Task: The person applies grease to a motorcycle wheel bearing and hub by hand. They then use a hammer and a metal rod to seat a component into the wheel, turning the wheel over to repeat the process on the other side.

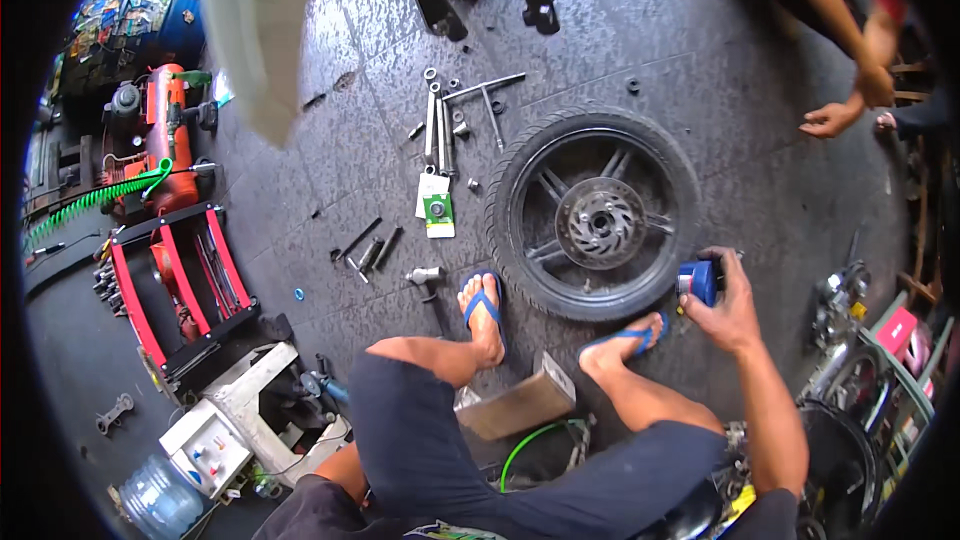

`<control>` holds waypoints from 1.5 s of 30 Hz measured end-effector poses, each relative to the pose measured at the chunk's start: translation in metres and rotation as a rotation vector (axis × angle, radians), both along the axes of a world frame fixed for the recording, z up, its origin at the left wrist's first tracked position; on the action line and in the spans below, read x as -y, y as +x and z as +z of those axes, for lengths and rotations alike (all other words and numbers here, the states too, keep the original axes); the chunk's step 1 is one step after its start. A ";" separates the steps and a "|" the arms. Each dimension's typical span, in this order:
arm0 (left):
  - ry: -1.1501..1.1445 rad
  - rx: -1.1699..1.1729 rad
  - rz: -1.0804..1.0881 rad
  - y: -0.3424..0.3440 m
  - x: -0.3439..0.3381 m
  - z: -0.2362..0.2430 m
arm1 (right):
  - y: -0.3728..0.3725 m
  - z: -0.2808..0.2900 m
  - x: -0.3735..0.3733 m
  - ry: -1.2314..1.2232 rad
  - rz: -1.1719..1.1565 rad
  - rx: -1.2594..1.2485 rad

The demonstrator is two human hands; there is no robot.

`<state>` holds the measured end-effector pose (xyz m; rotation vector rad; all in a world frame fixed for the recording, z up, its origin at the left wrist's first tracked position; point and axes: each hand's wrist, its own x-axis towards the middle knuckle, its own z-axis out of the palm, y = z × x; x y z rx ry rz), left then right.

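My right hand (734, 312) is wrapped round a small blue can (697, 283), held beside the lower right edge of a motorcycle wheel. The wheel lies flat on the floor, its black tire (512, 265) round a dark spoked rim and its brake disc (578, 240) facing up. My left arm (343, 470) runs behind my left knee, and that hand is out of sight. Left of the wheel lie several wrenches (431, 130), a T-handle wrench (490, 105) and a small part in a green-and-white packet (438, 215).
A metal box (520, 402) stands between my legs. More hand tools (370, 252) lie near my left foot. At left are a red tool rack (185, 290) and an orange compressor (170, 140). Another person's hands (850, 105) show at upper right; motorcycle parts (845, 300) lie at right.
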<state>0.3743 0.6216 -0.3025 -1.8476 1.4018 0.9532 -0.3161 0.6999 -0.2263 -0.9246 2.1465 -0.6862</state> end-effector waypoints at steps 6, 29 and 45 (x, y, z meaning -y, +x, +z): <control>0.005 -0.061 0.020 -0.015 -0.012 -0.073 | 0.010 -0.068 0.087 -0.225 0.401 0.071; -0.328 -1.144 0.043 -0.214 0.103 -0.106 | 0.235 -0.132 0.137 -0.129 0.164 0.514; 0.414 -0.980 1.066 -0.193 0.136 -0.246 | 0.322 -0.244 0.155 -0.408 0.680 0.071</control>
